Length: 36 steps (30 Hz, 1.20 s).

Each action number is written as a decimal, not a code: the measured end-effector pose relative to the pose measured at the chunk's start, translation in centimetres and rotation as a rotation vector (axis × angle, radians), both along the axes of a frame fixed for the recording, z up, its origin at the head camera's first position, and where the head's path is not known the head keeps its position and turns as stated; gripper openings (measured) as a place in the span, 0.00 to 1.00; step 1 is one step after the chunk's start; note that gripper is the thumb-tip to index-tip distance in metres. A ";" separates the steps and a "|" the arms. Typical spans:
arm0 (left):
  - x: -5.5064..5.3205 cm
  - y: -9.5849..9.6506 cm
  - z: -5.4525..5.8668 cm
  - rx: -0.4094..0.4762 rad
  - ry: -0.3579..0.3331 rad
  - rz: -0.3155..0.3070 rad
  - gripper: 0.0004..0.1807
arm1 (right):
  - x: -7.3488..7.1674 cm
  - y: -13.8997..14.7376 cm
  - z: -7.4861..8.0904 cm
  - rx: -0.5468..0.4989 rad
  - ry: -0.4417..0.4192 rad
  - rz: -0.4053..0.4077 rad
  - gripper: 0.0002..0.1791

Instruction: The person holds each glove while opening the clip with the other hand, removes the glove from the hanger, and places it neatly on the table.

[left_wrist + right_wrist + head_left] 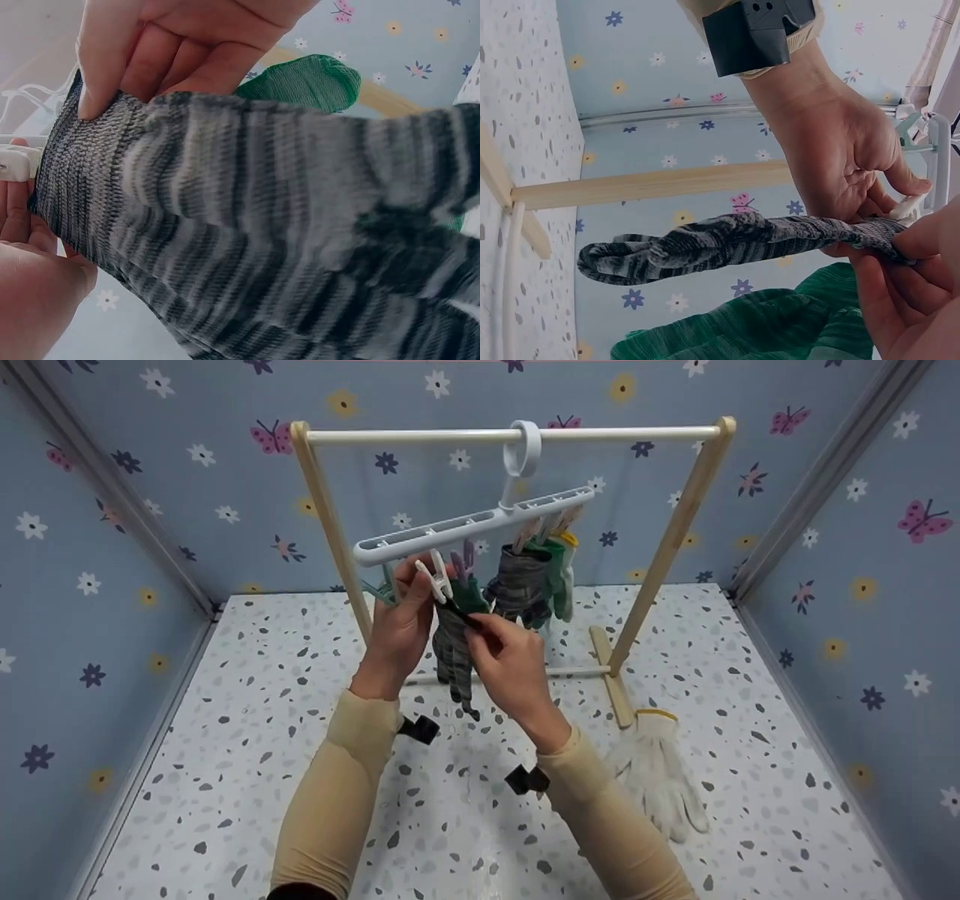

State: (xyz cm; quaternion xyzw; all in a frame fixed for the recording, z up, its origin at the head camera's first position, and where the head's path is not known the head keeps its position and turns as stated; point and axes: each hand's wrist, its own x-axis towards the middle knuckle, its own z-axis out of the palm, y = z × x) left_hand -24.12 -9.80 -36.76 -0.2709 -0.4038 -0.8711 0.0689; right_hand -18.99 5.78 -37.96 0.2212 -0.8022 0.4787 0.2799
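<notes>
A grey-and-black striped knit glove (452,649) hangs fingers-down from beneath the near left end of a white hanger (427,538). My right hand (514,664) pinches the glove's cuff between thumb and fingers; the left wrist view shows this right hand (187,45) at the cuff's edge. A white clothespin (436,577) meets the other side of the cuff. My left hand (397,622) grips this clothespin, its thumb (911,180) against it in the right wrist view. The clothespin's jaws are partly hidden by fingers and cuff.
The hanger hooks over the white rod (420,436) of a wooden-sided rack (667,555). A green clothespin (384,585) and purple clothespin (463,561) hang nearby. Farther along are a clipped dark grey glove (520,581) and green glove (556,577). A white glove (660,772) lies on the speckled surface.
</notes>
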 end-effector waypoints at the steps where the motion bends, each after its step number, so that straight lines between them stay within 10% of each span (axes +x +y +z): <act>1: 0.0 0.0 0.0 0.004 -0.001 -0.002 0.19 | 0.0 0.1 -0.1 0.009 -0.007 0.006 0.08; 27: 0.6 -1.0 -0.7 -0.049 -0.066 -0.043 0.19 | 3.4 8.3 -4.6 0.131 -0.105 0.086 0.09; 36: 0.7 -1.3 -0.3 -0.038 -0.080 -0.029 0.21 | 4.5 12.7 -7.4 0.102 -0.281 0.114 0.08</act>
